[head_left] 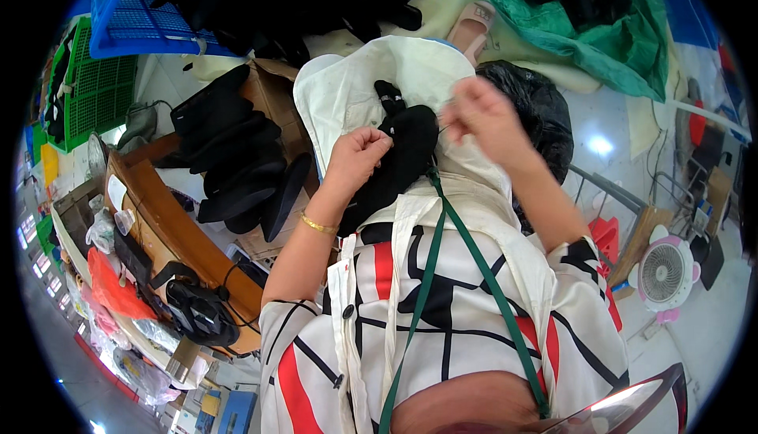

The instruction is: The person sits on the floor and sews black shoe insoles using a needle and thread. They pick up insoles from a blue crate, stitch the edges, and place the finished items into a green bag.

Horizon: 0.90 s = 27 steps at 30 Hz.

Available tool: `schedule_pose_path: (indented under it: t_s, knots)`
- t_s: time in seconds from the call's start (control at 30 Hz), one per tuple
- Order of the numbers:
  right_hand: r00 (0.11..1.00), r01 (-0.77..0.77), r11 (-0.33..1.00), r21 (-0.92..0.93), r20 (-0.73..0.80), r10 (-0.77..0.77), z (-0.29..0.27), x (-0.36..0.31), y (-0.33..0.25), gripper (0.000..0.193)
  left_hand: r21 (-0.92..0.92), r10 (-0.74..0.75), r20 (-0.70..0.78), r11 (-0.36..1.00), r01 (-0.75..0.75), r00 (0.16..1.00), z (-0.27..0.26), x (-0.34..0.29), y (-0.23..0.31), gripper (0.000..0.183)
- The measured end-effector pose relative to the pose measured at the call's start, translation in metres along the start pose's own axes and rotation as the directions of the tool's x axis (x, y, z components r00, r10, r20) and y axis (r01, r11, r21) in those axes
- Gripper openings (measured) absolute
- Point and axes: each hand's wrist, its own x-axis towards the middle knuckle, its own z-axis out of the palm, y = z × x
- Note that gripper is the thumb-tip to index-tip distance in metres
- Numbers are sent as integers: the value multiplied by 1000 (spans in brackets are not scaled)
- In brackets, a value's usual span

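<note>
Left grip (357, 156) pinched on its side, the black fabric piece (414, 136) is being supported, seemingly for steadiness, inside the cream apron's (433, 63) far edge; blurred right grip (488, 117) cannot be judged.

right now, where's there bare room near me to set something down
In the picture, bare floor shows right of the black plastic bag, below the green sheet; the white apron is free above the black piece. Crowded: left, with a black stack, and top, with a black heap.
</note>
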Motion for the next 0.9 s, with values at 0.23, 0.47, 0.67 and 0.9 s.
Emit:
schedule_pose_path:
  t_s: [0.23,0.47,0.67,0.9]
  knots:
    - [590,682,692,234,-735,-333,-189,-61,-113,20,-9,67,30,998,-67,997,4,-1,-5,12]
    - [317,690,724,5,-901,-295,-247,-71,-96,26,532,568,-99,724,-439,817,16,-8,-9,9]
    - [390,721,688,85,-870,-302,-251,-74,-102,22,895,812,108,171,-412,573,25,-5,-3,10]
    - [494,760,649,13,-660,-565,-167,-80,-193,7,927,773,139,119,-356,620,28,0,6,18]
